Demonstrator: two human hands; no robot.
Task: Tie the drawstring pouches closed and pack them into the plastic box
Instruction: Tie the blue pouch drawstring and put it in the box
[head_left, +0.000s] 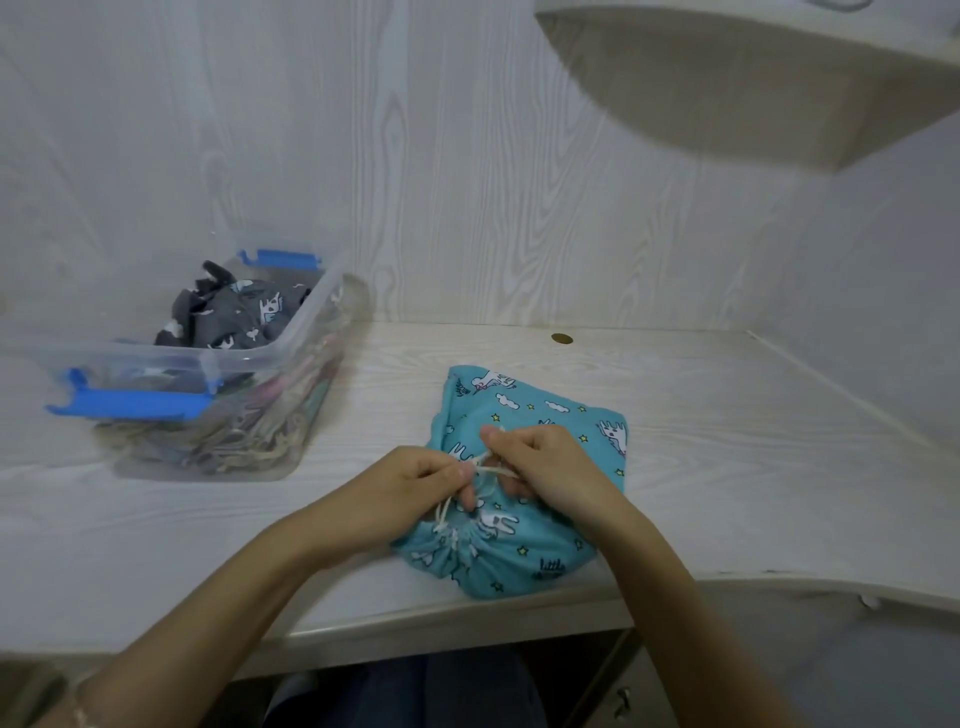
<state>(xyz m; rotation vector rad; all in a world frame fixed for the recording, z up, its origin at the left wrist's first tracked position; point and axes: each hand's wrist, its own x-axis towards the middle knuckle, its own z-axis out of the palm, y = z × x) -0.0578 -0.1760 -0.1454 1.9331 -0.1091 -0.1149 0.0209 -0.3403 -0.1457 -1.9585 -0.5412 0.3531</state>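
Your left hand (415, 483) and right hand (545, 467) met over the teal pouch (545, 405). Each hand had its fingers curled, pinching a strand of the white drawstring (493, 470) that ran between them. A further length of cord dropped from your left hand to the pouch's gathered mouth, which faced you.

The pouch lay flat on the pale desk (727, 441), its gathered end just beside the front edge and its body partly under your right hand. Bare desk stretched to the right of the pouch as far as the side wall, and behind it to the wood-grain back panel (467, 182), where a small round brown disc (562, 339) sat. A shelf (727, 93) overhung the upper right.

To the left, well apart from the pouch and both hands, stood the clear plastic box (291, 338) with blue latches (130, 402) at its near and far ends. A grey printed pouch (234, 317) lay on top inside it, with more fabric visible through the wall beneath. A strip of bare desk separated the box from your left hand.
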